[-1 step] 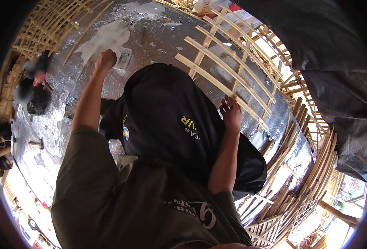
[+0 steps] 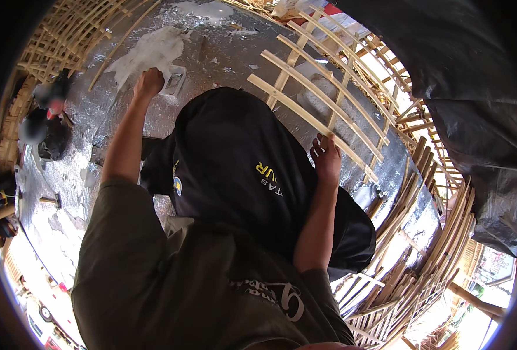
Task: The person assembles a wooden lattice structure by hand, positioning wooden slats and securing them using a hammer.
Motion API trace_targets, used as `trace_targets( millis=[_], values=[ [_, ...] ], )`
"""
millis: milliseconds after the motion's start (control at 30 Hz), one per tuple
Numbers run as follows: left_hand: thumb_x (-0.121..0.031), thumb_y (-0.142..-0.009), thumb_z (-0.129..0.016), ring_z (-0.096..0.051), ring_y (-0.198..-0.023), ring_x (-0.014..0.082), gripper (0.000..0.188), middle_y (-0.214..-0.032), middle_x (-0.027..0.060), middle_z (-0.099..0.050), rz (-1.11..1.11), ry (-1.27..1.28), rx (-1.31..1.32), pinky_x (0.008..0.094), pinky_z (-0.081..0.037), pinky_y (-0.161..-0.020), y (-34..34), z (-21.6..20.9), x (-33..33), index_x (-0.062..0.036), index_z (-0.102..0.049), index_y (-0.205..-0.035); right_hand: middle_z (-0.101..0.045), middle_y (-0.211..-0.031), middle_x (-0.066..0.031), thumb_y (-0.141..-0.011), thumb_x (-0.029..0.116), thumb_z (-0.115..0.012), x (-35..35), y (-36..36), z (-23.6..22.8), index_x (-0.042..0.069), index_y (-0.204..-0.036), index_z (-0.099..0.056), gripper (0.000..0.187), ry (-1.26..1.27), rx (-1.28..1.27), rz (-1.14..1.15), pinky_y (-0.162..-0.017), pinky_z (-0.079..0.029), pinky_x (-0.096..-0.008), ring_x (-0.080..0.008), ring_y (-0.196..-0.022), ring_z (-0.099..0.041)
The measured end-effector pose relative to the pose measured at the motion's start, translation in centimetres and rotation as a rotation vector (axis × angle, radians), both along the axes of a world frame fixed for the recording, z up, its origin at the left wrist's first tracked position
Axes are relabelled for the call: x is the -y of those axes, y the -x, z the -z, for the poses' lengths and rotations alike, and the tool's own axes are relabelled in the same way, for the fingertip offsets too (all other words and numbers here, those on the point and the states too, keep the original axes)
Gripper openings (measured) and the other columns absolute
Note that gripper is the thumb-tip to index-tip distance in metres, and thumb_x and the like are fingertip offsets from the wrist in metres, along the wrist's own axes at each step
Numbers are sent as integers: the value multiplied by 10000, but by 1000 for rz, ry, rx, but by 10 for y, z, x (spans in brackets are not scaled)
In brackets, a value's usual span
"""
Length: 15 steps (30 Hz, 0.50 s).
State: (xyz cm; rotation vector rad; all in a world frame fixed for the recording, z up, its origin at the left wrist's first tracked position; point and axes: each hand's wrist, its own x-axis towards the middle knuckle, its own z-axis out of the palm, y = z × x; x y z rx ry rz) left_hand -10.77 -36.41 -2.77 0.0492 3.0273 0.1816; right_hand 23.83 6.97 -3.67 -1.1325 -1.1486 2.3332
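My left hand is closed in a fist over the dark floor, and whatever it may hold is hidden. Just right of it lies a small pale box whose contents are too small to make out. My right hand has its fingers curled at the near slat of a bamboo lattice, with a fingertip against that slat's edge. The lattice has several long slats laid across two crosspieces. A black cloth with yellow lettering covers my lap and knees between my arms.
A bamboo lattice panel stands at the far left, with a dark bundle below it. A hammer-like tool lies at the left. Stacked bamboo strips fill the right, and black sheeting hangs at the upper right.
My left hand has shifted very slightly. My right hand and the lattice stay practically where they were.
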Motion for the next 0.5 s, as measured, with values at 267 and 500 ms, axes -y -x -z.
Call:
trace_targets(
  millis=[267,500],
  values=[
    [-226,-888,-494,-631,-1000,395,254,-1069,200,-662,-5,-194,-135,492,-502,-832,-8,-16,12,-111,-673,-1026,-614,-1161,-136,-939,439,-592,-5,-4,10,32,-1180,-543,476,31,-9,5,-857,-486,-415,-273,-1030,-589],
    [-95,-803,-653,-578,-1087,308,149,-1061,91,-655,387,-145,-118,437,-469,-890,-8,5,15,-160,-701,-929,-601,-1176,-109,-973,365,-550,-6,-4,11,92,-1201,-538,355,86,-34,-18,-835,-467,-381,-243,-1045,-549]
  ],
)
